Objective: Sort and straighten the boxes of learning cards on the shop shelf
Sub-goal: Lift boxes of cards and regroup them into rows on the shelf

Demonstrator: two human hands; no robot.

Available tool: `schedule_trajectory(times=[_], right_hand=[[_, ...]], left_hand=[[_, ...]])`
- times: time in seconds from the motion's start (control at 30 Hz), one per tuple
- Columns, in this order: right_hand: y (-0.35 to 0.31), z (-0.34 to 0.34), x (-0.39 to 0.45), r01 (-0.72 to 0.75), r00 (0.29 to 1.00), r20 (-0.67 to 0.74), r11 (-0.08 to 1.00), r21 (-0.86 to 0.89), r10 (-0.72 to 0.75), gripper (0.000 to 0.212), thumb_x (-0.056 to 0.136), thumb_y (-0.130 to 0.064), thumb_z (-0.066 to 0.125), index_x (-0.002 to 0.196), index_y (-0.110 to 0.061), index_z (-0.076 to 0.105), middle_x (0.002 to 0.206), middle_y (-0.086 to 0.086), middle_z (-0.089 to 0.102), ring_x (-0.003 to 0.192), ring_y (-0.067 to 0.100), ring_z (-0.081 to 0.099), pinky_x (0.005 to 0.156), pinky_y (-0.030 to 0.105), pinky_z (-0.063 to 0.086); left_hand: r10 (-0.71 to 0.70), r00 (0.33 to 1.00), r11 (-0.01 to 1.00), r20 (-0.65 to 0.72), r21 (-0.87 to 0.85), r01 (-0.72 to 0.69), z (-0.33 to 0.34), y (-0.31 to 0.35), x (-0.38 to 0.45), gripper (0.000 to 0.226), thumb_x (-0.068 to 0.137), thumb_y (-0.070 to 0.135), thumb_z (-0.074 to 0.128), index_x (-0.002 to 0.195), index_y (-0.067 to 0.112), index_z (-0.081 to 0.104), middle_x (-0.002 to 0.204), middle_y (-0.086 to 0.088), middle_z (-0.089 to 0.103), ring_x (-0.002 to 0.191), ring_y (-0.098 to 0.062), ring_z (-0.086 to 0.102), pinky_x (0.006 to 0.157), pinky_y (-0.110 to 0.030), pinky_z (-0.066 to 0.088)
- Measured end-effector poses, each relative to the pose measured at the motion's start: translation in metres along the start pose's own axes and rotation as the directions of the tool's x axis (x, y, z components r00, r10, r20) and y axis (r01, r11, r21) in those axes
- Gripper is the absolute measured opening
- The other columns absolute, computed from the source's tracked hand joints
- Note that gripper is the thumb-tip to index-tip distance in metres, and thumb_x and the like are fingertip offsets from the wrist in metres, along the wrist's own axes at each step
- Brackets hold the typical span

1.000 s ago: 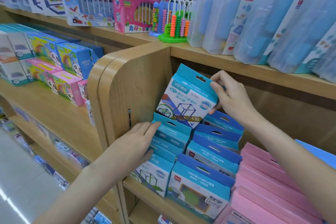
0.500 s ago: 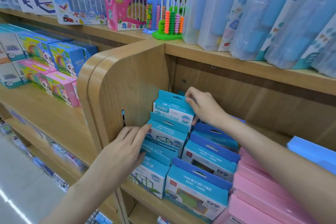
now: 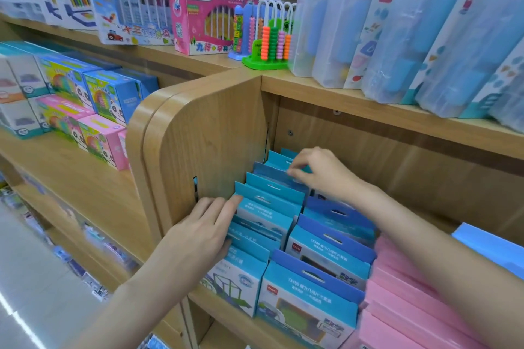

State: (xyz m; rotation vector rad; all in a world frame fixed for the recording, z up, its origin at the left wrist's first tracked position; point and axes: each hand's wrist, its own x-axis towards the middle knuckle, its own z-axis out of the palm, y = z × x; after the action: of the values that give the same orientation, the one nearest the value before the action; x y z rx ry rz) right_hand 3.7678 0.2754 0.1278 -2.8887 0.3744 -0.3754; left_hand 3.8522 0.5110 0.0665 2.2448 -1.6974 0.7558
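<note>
1. Wooden divider panel (image 3: pixel 209 136): upright, rounded top corner, splits the shelf; taken as landmark.
2. Teal card boxes (image 3: pixel 266 201): one row running front to back, standing directly right of the panel, hang-tabs up, leaning slightly back.
3. Blue-tabbed card boxes (image 3: pixel 326 252): second row, right of the teal row, touching it.
4. Pink boxes (image 3: pixel 402 292): stacked flat, farther right of the panel, against the blue-tabbed row.
5. Left hand (image 3: pixel 198 232): at the panel's front edge, fingers extended and close together, fingertips pressed to the left side of the teal row; nothing gripped.
6. Right hand (image 3: pixel 320 173): deep in the bay right of the panel, thumb and forefinger pinched on the tab of a rear teal box, remaining fingers curled.
7. Bead abacus (image 3: pixel 269 42): on the shelf above the panel, between a pink toy box (image 3: pixel 204 20) and wrapped cases (image 3: pixel 411 37).
</note>
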Motion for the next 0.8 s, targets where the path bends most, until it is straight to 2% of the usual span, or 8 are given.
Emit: schedule_trajectory(times=[0.07,0.13,0.2,0.27,0.37,0.47,0.63,0.8], right_hand=[[0.008,-0.008,0.005,-0.049,0.997,-0.062,0.998,-0.027,0.047,0.021,0.09,-0.02,0.057,0.103,-0.008,0.068,0.102,0.008,0.064,0.095,0.02,0.056,0.086,0.032,0.045],[0.01,-0.004,0.009,-0.08,0.996,0.022,0.994,-0.078,0.082,0.019,0.087,-0.019,0.061,0.101,-0.008,0.067,0.098,0.008,0.065,0.088,0.02,0.059,0.077,0.03,0.048],[0.009,0.007,0.01,-0.113,0.984,0.126,0.987,-0.113,0.127,0.014,0.086,-0.021,0.064,0.093,-0.009,0.067,0.088,0.006,0.063,0.078,0.019,0.057,0.066,0.029,0.045],[0.007,0.011,0.012,-0.142,0.98,0.122,0.98,-0.137,0.159,0.015,0.087,-0.022,0.062,0.089,-0.009,0.068,0.087,0.007,0.064,0.077,0.021,0.058,0.064,0.03,0.044],[0.005,0.0,0.008,-0.157,0.986,-0.067,0.981,-0.114,0.15,0.015,0.092,-0.022,0.052,0.096,-0.01,0.062,0.094,0.011,0.065,0.082,0.027,0.06,0.068,0.035,0.049],[-0.004,-0.024,-0.005,-0.073,0.964,-0.255,0.997,0.01,0.073,0.007,0.094,-0.022,0.048,0.089,-0.018,0.05,0.086,0.009,0.064,0.072,0.023,0.059,0.064,0.035,0.05],[-0.014,-0.065,-0.032,-0.056,0.907,-0.411,0.993,0.108,0.096,0.007,0.094,-0.017,0.048,0.096,-0.016,0.055,0.084,0.009,0.066,0.063,0.023,0.062,0.06,0.034,0.05],[-0.013,-0.079,-0.073,-0.076,0.848,-0.529,0.994,-0.08,0.022,0.011,0.092,-0.014,0.052,0.1,-0.01,0.058,0.089,0.01,0.067,0.077,0.028,0.057,0.063,0.028,0.028]], left_hand=[[-0.012,1.0,1.0,-0.008,-0.012,0.012,0.0,0.001,0.0,0.082,0.049,0.02,0.088,0.118,0.005,0.048,0.092,-0.004,0.064,0.083,-0.02,0.062,0.065,-0.026,0.055],[-0.021,1.0,1.0,-0.006,-0.019,0.021,0.0,0.001,0.0,0.083,0.048,0.02,0.088,0.118,0.005,0.047,0.093,-0.004,0.065,0.083,-0.02,0.063,0.064,-0.026,0.055],[-0.021,1.0,1.0,-0.007,-0.021,0.021,-0.002,0.002,0.0,0.084,0.047,0.02,0.089,0.117,0.006,0.047,0.093,-0.004,0.065,0.083,-0.02,0.063,0.064,-0.026,0.055],[-0.017,1.0,1.0,-0.007,-0.014,0.017,-0.003,0.002,0.0,0.083,0.047,0.021,0.088,0.117,0.006,0.048,0.092,-0.003,0.065,0.083,-0.02,0.063,0.065,-0.025,0.054],[-0.018,1.0,1.0,-0.006,-0.01,0.018,-0.001,0.002,0.0,0.079,0.049,0.022,0.087,0.117,0.006,0.05,0.093,-0.002,0.064,0.084,-0.018,0.062,0.066,-0.023,0.054],[-0.027,1.0,1.0,-0.007,-0.015,0.027,0.0,0.003,0.002,0.077,0.05,0.022,0.087,0.117,0.007,0.051,0.094,-0.002,0.064,0.085,-0.017,0.062,0.067,-0.023,0.054],[0.03,0.999,0.999,-0.012,-0.032,-0.03,0.004,0.001,0.005,0.076,0.05,0.01,0.085,0.117,0.002,0.05,0.095,-0.007,0.065,0.084,-0.021,0.063,0.074,-0.027,0.053],[0.024,0.999,0.992,0.02,-0.121,-0.022,0.01,-0.002,0.001,0.079,0.052,0.004,0.083,0.122,0.003,0.046,0.109,-0.012,0.064,0.097,-0.024,0.064,0.085,-0.03,0.048]])
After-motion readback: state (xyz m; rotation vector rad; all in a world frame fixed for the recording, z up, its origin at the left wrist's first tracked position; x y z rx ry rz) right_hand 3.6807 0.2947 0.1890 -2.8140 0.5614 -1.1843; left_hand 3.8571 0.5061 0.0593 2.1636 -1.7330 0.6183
